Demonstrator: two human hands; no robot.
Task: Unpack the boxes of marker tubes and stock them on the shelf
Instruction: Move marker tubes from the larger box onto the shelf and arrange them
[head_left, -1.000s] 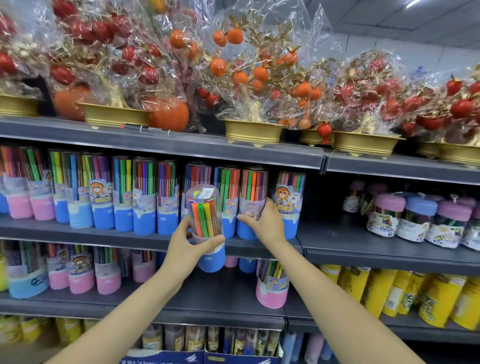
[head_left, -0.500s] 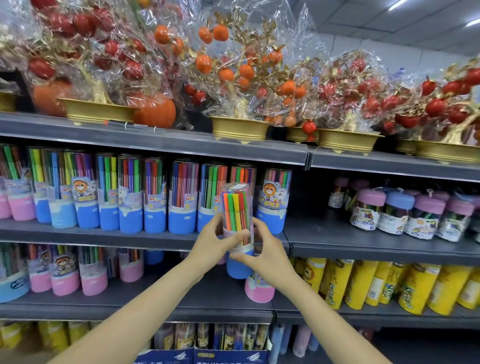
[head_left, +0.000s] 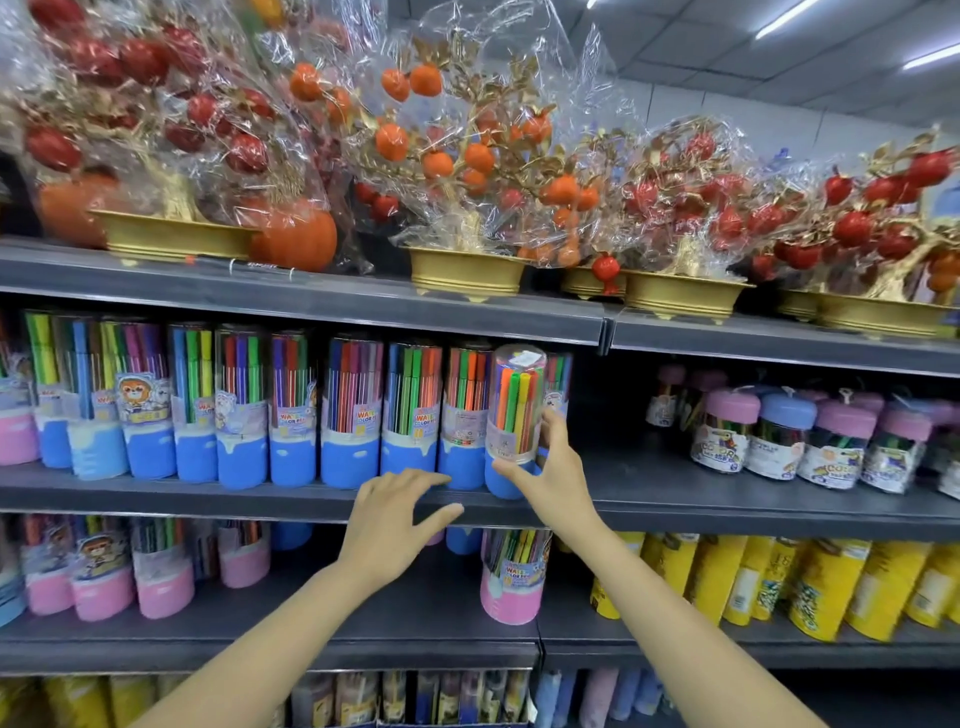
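1. The middle shelf (head_left: 675, 512) carries a long row of blue-based marker tubes (head_left: 291, 415), and the newest tube (head_left: 514, 421) stands at its right end, near the front edge.
2. The right hand (head_left: 553, 478) grasps that tube, thumb on the base and fingers around its far side.
3. The left hand (head_left: 392, 525) hovers below the row with fingers spread, holding nothing.
4. A nudge while letting go could tip the tube off the edge.
5. The right fingertips are hidden behind the tube; labels are blurred; no boxes are clearly seen.
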